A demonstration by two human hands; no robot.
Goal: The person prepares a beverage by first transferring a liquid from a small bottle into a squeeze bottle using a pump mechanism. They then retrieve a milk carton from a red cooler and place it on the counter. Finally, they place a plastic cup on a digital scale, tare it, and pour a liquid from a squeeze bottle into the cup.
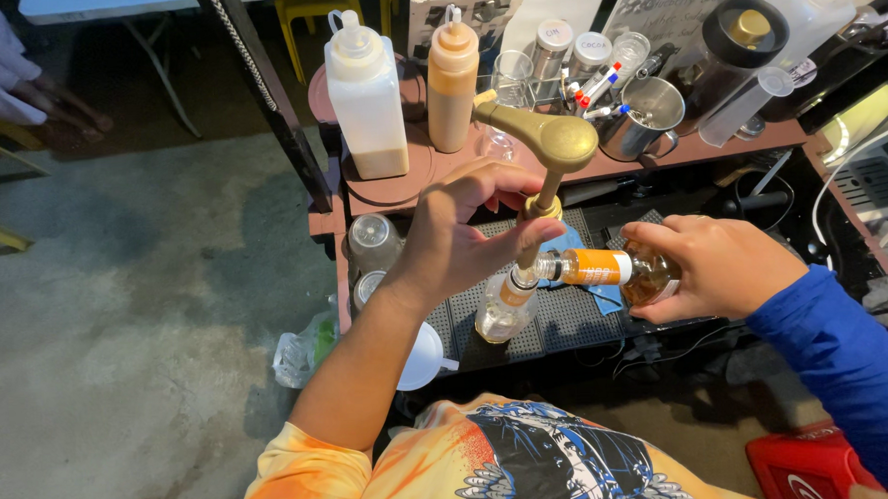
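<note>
From the head camera, the left hand point(454, 241) is clamped around the stem of a gold pump dispenser point(543, 138), lifted over a clear bottle point(505, 306) that stands on the black perforated mat point(555, 324) of a dark lower shelf. The right hand point(720, 264), in a blue sleeve, is closed on a second bottle point(602, 267) with an orange label, tipped sideways so its neck meets the pump stem above the upright bottle. A white funnel point(423, 356) lies at the mat's left edge. Behind, a brown counter point(716, 147) carries a white squeeze bottle point(368, 95), a tan squeeze bottle point(452, 82) and a steel pitcher point(646, 115). The floor point(121, 310) is bare grey concrete.
</note>
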